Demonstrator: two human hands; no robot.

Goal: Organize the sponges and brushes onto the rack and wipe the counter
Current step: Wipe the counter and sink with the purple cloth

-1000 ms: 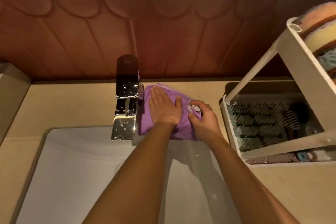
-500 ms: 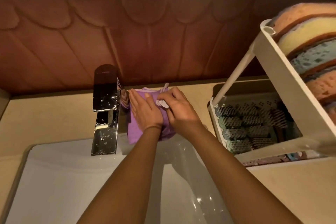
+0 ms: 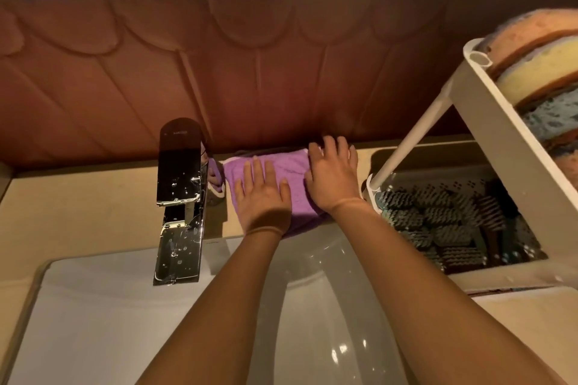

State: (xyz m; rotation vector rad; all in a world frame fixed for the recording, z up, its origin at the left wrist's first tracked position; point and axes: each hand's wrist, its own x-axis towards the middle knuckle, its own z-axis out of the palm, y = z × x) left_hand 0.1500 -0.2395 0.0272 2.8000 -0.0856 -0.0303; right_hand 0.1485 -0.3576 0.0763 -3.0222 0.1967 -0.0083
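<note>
Dim warm light; edges bowed, perhaps blurred.

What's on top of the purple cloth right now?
Both hands lie flat on the cloth: left hand on its middle, right hand on its right end by the rack. The cloth lies on the counter; anything beneath the palms is hidden.

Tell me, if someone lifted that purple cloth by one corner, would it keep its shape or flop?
The cloth would probably flop: it lies soft and folded under the left hand and right hand. It looks light, being thin. Its near edge already droops over the sink rim, so it may slide in.
</note>
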